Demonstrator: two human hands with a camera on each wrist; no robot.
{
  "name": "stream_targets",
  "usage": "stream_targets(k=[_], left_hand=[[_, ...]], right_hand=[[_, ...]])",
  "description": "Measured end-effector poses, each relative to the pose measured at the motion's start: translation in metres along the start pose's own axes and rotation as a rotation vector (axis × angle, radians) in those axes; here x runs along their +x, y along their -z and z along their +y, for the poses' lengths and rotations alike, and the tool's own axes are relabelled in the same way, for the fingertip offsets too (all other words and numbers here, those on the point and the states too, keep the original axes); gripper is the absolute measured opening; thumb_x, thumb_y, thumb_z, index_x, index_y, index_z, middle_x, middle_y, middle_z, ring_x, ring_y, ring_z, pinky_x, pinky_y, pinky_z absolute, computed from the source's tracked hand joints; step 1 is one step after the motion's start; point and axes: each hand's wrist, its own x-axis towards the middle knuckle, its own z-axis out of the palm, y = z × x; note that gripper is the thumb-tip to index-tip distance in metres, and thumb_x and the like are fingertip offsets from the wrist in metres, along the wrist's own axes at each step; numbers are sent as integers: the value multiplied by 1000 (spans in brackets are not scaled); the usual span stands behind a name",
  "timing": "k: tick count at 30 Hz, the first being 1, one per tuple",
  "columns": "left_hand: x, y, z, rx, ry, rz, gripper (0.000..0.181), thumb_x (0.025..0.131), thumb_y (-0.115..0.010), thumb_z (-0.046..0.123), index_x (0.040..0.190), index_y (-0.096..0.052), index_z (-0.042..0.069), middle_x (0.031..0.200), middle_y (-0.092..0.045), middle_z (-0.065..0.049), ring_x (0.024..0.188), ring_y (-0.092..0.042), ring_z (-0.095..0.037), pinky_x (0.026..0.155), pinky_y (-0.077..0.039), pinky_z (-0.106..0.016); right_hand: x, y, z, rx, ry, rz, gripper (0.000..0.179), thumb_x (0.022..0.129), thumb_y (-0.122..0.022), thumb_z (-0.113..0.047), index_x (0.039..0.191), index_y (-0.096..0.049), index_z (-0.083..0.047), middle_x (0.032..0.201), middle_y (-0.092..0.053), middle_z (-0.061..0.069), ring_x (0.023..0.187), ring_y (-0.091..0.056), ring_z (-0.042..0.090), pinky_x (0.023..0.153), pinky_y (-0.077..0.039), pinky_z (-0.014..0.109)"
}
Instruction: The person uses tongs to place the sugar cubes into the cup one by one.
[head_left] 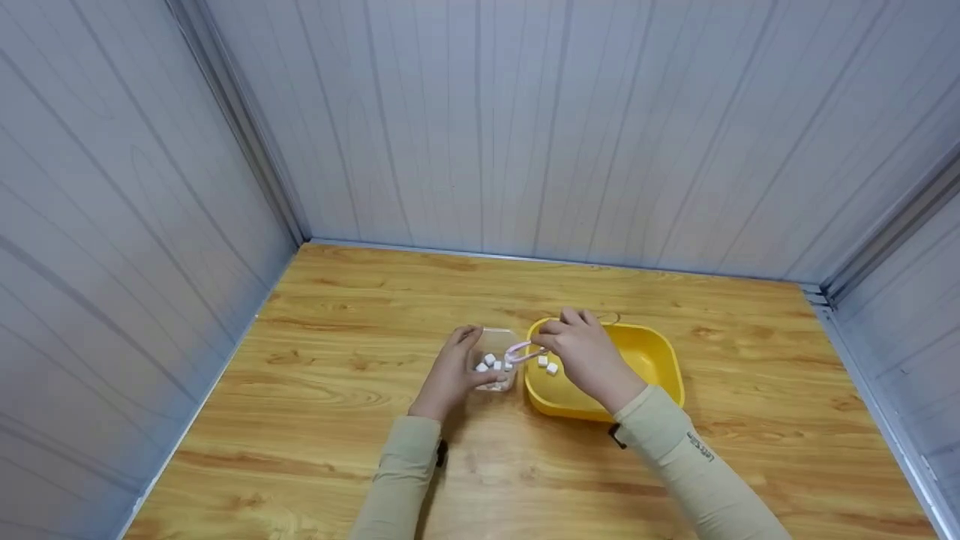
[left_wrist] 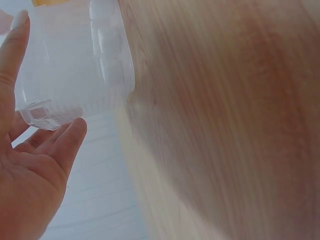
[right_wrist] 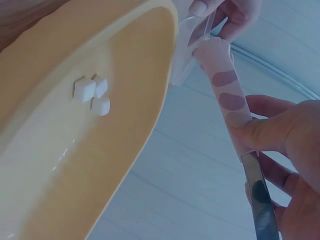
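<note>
My left hand (head_left: 448, 375) grips a small clear plastic box (left_wrist: 65, 55), thumb on the near side and fingers at the far side. Several white cubes (head_left: 490, 359) lie inside it. Between thumb and fingers, my right hand (head_left: 587, 356) pinches a pair of tongs (right_wrist: 234, 102) with pink tips and metal arms. The tips reach over the clear box, by a white cube; whether they clasp it I cannot tell. Close to the box's right stands a yellow basin (head_left: 664, 352), partly under my right hand. Three white cubes (right_wrist: 85, 90) sit in it in the right wrist view.
Both containers are on a wood-grain table (head_left: 330, 360). White panel walls (head_left: 525, 135) rise behind the table and on its left and right sides.
</note>
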Motion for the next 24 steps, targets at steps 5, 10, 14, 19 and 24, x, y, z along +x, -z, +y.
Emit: stream_targets(k=[5,10,14,19,24], left_hand=[[0,0,-1,1,9,-1,89,74,-81,35,145,-39,2,148,-34,-9,135,-33,-26,108,-33,-39],[0,-1,-2,4,6,3,89,74,-82,34,145,-39,2,148,-35,-9,135,-33,-26,108,-33,-39],[1,-2,-2,-1,-8,7,90,72,-83,34,144,-40,1,147,-35,-11,135,-34,-27,108,-33,-39],[1,-2,-3,8,-2,17,90,71,-83,34,144,-40,2,147,-36,-11,134,-34,-27,109,-32,-38],[1,-2,-2,9,4,15,88,73,-83,30,144,-40,2,147,-36,-11,134,-34,-27,109,-32,-38]], right_hand=[[0,-2,-1,10,-2,-4,29,81,-73,1,105,-75,-16,102,-68,-3,89,-49,21,77,-42,38],[1,-3,-3,12,-1,-16,29,82,-72,1,105,-75,-17,104,-67,-3,92,-50,21,77,-42,38],[2,-4,-4,5,-5,-28,28,82,-73,-1,105,-75,-17,105,-67,-3,94,-51,21,80,-43,39],[4,-6,-6,-11,-10,-40,26,84,-72,-5,107,-74,-18,105,-67,-3,95,-51,21,79,-42,38],[3,-10,-7,1,-8,-46,30,82,-74,-1,106,-74,-17,104,-67,-3,94,-50,21,77,-42,38]])
